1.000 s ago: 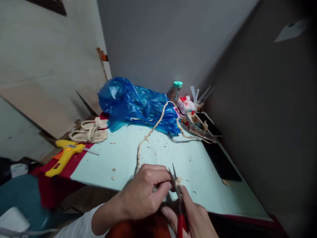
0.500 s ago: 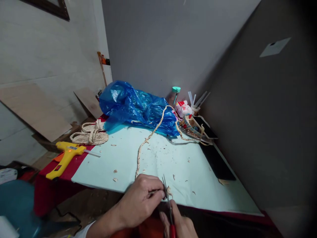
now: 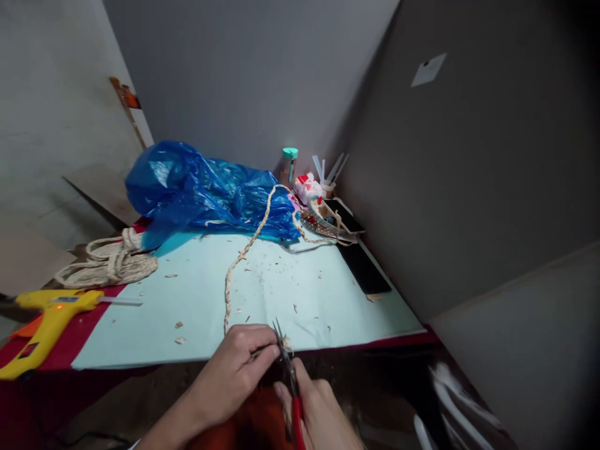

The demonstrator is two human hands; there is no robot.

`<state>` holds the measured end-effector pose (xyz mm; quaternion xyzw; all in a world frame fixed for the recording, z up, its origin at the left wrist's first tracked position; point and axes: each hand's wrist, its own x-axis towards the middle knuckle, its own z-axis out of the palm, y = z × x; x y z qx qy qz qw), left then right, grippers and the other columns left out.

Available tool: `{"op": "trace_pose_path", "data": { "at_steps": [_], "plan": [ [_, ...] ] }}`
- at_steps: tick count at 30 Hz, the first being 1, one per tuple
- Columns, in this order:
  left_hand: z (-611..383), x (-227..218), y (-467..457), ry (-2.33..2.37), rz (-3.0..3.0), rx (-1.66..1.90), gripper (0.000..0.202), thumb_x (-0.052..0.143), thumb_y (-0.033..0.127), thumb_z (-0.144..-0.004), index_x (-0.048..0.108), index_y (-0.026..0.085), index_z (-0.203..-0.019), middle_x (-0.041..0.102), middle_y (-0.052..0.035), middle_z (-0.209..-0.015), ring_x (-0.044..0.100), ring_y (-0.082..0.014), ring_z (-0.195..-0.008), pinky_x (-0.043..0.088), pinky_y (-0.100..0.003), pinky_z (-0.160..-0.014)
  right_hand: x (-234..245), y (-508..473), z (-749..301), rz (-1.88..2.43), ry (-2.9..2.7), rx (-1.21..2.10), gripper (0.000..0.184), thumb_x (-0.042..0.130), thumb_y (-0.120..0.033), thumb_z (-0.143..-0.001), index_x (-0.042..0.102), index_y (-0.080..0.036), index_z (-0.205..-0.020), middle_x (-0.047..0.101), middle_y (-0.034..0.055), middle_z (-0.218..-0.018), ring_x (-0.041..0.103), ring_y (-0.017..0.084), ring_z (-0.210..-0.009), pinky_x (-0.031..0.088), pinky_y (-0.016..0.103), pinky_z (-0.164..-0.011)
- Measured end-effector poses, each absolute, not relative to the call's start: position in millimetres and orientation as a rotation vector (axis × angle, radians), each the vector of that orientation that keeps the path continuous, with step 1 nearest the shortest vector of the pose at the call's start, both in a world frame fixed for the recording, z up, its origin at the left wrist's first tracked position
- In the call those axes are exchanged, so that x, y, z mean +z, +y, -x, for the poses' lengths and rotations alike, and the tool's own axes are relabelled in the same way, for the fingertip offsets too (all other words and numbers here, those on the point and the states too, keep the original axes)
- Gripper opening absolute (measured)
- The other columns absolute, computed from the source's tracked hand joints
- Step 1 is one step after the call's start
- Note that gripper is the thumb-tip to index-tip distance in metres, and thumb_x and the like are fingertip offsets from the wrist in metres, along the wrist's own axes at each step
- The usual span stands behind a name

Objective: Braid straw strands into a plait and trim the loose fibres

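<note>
My left hand (image 3: 239,369) is closed in a pinch on the near end of a braided straw rope (image 3: 234,269), at the front edge of the pale blue sheet (image 3: 197,300). The rope runs from my fingers across the sheet to the clutter at the back. My right hand (image 3: 314,412) grips red-handled scissors (image 3: 287,369), blades pointing up and slightly apart at the rope's frayed tip, right beside my left fingertips. Small straw cuttings lie scattered on the sheet.
A yellow glue gun (image 3: 47,322) lies on the red cloth at left, a coiled rope bundle (image 3: 105,262) behind it. A blue plastic bag (image 3: 201,194) fills the back. A green-capped bottle (image 3: 289,164), packets and a dark tray (image 3: 360,265) stand by the right wall.
The view has swung to the right, so everything shifts left in the picture. Both hands stay together at the rope's end with the scissors, close to the sheet's front edge.
</note>
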<state>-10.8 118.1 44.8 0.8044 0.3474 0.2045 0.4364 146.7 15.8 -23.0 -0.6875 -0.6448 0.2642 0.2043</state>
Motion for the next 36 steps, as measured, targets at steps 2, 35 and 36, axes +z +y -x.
{"op": "trace_pose_path", "data": {
  "at_steps": [2, 35, 36],
  "plan": [
    [10, 42, 117, 0.854, -1.996, 0.482, 0.033, 0.041, 0.027, -0.094, 0.046, 0.019, -0.062, 0.056, -0.0011, -0.065, 0.053, -0.0156, -0.065, 0.038, -0.028, -0.065, -23, 11, -145, 2.010, -1.760, 0.845, 0.043, 0.036, -0.048, -0.101, 0.063, -0.019, -0.118, 0.066, 0.0069, -0.070, 0.063, 0.019, -0.057, 0.046, 0.024, -0.057],
    [38, 152, 262, 0.798, -1.762, 1.927, 0.032, 0.060, 0.038, -0.096, 0.060, 0.021, -0.069, 0.036, 0.0064, -0.053, 0.029, -0.0078, -0.045, 0.018, -0.028, -0.044, 43, 157, -298, 1.940, -2.157, -0.039, 0.045, 0.039, -0.023, -0.093, 0.048, -0.009, -0.134, 0.071, 0.0160, -0.089, 0.069, 0.029, -0.078, 0.046, 0.033, -0.067],
    [39, 154, 270, 0.758, -1.679, 1.954, 0.032, 0.060, 0.040, -0.095, 0.058, 0.022, -0.069, 0.034, 0.0069, -0.052, 0.025, -0.0077, -0.044, 0.015, -0.027, -0.043, 37, 158, -297, 1.929, -2.156, -0.024, 0.046, 0.038, -0.023, -0.093, 0.048, -0.008, -0.135, 0.072, 0.0167, -0.092, 0.069, 0.028, -0.080, 0.048, 0.033, -0.070]
  ]
}}
